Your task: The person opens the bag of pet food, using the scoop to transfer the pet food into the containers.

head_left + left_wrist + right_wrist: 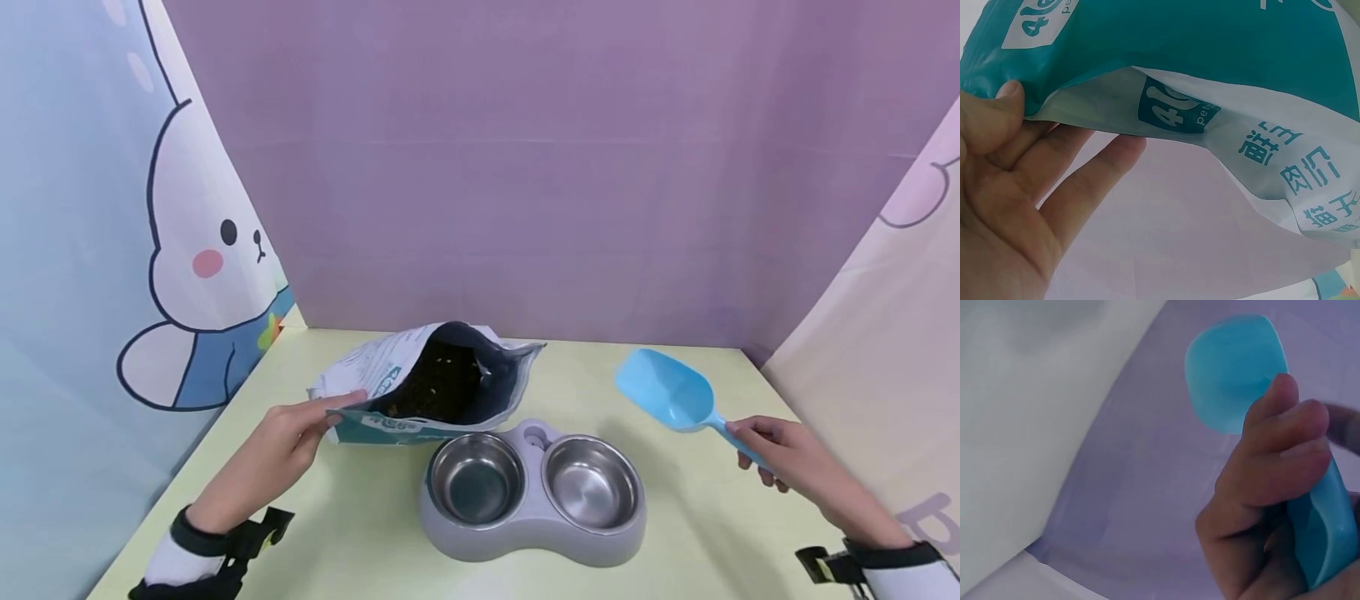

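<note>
My left hand (296,437) pinches the left edge of a pet food bag (375,372), thumb on one side and fingers on the other. White and teal outside, silvery inside, the bag lies tilted with its mouth open towards me. Dark brown kibble (442,379) with a few pale bits shows within. In the left wrist view, the bag's teal panel (1210,50) folds over a printed white one. My right hand (787,458) grips the handle of a light blue scoop (663,387), held to the right with no food visible in its bowl. Curled fingers (1285,444) wrap the handle in the right wrist view.
A lavender double feeder (532,517) stands in front of the bag on the pale yellow table (352,517). Its left steel bowl (477,481) and right steel bowl (590,483) hold no food. A purple backdrop (525,167) rises behind, with printed curtains at both sides.
</note>
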Demonstrator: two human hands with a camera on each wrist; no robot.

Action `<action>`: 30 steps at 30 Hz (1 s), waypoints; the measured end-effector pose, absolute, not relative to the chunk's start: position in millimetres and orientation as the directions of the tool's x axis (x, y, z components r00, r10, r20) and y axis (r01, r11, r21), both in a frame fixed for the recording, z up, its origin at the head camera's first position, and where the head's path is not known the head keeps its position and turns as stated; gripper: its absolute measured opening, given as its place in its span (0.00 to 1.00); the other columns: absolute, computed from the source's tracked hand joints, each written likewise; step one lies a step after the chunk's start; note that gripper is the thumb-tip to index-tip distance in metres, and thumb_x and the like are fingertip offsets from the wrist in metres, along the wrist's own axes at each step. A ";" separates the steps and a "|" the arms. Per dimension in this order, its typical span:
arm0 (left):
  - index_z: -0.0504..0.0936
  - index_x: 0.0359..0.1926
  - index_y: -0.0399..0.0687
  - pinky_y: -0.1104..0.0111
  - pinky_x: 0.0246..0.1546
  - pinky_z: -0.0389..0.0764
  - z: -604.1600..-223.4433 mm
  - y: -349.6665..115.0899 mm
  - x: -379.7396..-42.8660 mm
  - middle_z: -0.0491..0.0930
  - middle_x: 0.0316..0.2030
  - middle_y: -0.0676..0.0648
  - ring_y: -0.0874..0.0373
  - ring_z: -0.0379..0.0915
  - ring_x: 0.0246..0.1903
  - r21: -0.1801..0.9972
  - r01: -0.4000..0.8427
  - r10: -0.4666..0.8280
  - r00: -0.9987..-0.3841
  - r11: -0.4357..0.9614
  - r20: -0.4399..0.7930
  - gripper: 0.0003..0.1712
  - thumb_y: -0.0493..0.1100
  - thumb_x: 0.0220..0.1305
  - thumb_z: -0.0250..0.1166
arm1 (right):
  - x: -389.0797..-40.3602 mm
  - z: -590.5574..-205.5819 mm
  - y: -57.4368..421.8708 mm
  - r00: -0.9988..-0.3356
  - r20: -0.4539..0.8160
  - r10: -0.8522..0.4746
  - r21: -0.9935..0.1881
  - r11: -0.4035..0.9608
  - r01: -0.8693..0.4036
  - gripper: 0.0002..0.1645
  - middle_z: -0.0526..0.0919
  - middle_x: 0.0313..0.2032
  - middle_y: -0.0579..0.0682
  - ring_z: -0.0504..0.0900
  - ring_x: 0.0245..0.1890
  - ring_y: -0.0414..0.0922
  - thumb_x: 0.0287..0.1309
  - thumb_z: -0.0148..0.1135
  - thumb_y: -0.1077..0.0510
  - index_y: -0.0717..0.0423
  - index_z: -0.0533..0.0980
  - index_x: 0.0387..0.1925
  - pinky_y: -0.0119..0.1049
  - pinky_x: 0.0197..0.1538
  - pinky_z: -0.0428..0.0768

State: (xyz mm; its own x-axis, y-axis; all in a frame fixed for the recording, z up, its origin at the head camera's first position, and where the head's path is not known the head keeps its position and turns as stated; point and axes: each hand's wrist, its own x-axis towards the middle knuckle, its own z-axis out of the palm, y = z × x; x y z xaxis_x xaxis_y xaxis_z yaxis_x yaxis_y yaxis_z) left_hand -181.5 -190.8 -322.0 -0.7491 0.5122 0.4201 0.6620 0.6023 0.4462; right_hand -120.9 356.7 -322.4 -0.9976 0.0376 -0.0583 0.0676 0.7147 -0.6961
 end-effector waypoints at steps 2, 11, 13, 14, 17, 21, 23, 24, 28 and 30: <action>0.73 0.54 0.57 0.72 0.28 0.72 -322.8 -191.5 -181.7 0.74 0.52 0.49 0.62 0.72 0.41 0.442 0.663 0.512 -0.748 0.603 0.423 0.28 0.24 0.58 0.51 | -119.0 -313.6 352.9 -0.998 -0.053 0.031 -0.684 0.727 0.059 0.19 0.73 0.24 0.49 0.66 0.16 0.41 0.63 0.51 0.48 0.62 0.70 0.41 0.32 0.17 0.66; 0.72 0.55 0.55 0.65 0.41 0.77 -326.6 -192.0 -182.3 0.73 0.53 0.50 0.56 0.69 0.49 0.441 0.664 0.508 -0.747 0.604 0.429 0.27 0.25 0.59 0.51 | -99.7 -277.5 332.1 -1.000 0.022 -0.020 -0.669 0.743 -0.030 0.19 0.74 0.22 0.51 0.67 0.16 0.44 0.58 0.58 0.54 0.56 0.66 0.48 0.34 0.16 0.68; 0.72 0.55 0.55 0.66 0.40 0.77 -327.1 -192.0 -183.0 0.73 0.53 0.50 0.56 0.69 0.50 0.441 0.665 0.507 -0.746 0.603 0.432 0.27 0.25 0.59 0.51 | -96.6 -271.5 328.6 -0.998 0.050 -0.038 -0.675 0.735 -0.061 0.18 0.74 0.21 0.51 0.68 0.17 0.45 0.58 0.58 0.55 0.54 0.65 0.47 0.35 0.16 0.67; 0.72 0.55 0.55 0.66 0.39 0.77 -327.3 -191.9 -183.3 0.73 0.53 0.50 0.56 0.69 0.50 0.439 0.669 0.508 -0.742 0.600 0.437 0.27 0.25 0.58 0.51 | -95.3 -269.0 326.8 -0.997 0.063 -0.046 -0.677 0.732 -0.076 0.17 0.75 0.21 0.51 0.68 0.17 0.45 0.58 0.58 0.56 0.52 0.65 0.47 0.35 0.16 0.67; 0.73 0.54 0.54 0.66 0.38 0.77 -327.1 -191.6 -183.6 0.73 0.53 0.50 0.56 0.69 0.49 0.437 0.678 0.508 -0.733 0.591 0.452 0.28 0.23 0.58 0.51 | -92.7 -262.9 321.3 -0.992 0.093 -0.080 -0.674 0.729 -0.122 0.16 0.74 0.20 0.51 0.68 0.18 0.45 0.58 0.58 0.57 0.50 0.65 0.46 0.36 0.15 0.66; 0.73 0.54 0.53 0.62 0.42 0.77 -325.6 -191.0 -182.8 0.73 0.53 0.49 0.55 0.69 0.50 0.448 0.681 0.509 -0.731 0.578 0.454 0.29 0.23 0.57 0.51 | -90.5 -256.9 312.3 -0.986 0.117 -0.116 -0.662 0.731 -0.165 0.16 0.75 0.20 0.50 0.68 0.19 0.44 0.57 0.58 0.58 0.50 0.66 0.46 0.36 0.15 0.66; 0.72 0.55 0.53 0.61 0.43 0.76 -324.8 -190.9 -182.3 0.73 0.53 0.49 0.55 0.68 0.50 0.457 0.677 0.510 -0.736 0.577 0.446 0.29 0.23 0.57 0.51 | -89.9 -254.0 307.5 -0.984 0.122 -0.133 -0.662 0.727 -0.180 0.15 0.75 0.20 0.49 0.68 0.20 0.44 0.57 0.58 0.58 0.49 0.67 0.46 0.36 0.15 0.66; 0.72 0.55 0.54 0.60 0.44 0.75 -324.6 -191.0 -182.2 0.73 0.53 0.49 0.54 0.68 0.51 0.459 0.675 0.511 -0.737 0.577 0.442 0.29 0.23 0.57 0.51 | -89.8 -252.5 305.0 -0.982 0.127 -0.140 -0.660 0.727 -0.189 0.15 0.75 0.20 0.49 0.69 0.20 0.44 0.57 0.59 0.58 0.49 0.67 0.45 0.36 0.15 0.66; 0.72 0.55 0.54 0.59 0.45 0.74 -324.9 -191.2 -181.9 0.72 0.53 0.49 0.54 0.68 0.51 0.463 0.670 0.511 -0.742 0.580 0.434 0.29 0.24 0.58 0.51 | -90.5 -247.3 295.2 -0.976 0.134 -0.173 -0.655 0.724 -0.218 0.15 0.75 0.19 0.48 0.70 0.21 0.43 0.57 0.59 0.58 0.48 0.67 0.45 0.36 0.15 0.66; 0.72 0.55 0.55 0.60 0.45 0.74 -325.4 -191.3 -182.3 0.72 0.53 0.49 0.54 0.68 0.51 0.459 0.669 0.510 -0.743 0.584 0.434 0.29 0.24 0.58 0.51 | -91.5 -244.9 290.7 -0.972 0.136 -0.190 -0.654 0.720 -0.233 0.14 0.74 0.19 0.47 0.70 0.21 0.43 0.56 0.59 0.58 0.48 0.67 0.44 0.36 0.15 0.66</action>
State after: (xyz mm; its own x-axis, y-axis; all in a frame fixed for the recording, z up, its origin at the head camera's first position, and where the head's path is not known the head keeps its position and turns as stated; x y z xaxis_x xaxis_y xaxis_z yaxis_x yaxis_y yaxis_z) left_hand -182.3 -191.3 -325.4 -0.7427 0.5103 0.4336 0.6694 0.5844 0.4587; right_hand -91.5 290.7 -244.9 -0.9722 -0.1904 0.1361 -0.2326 0.7198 -0.6541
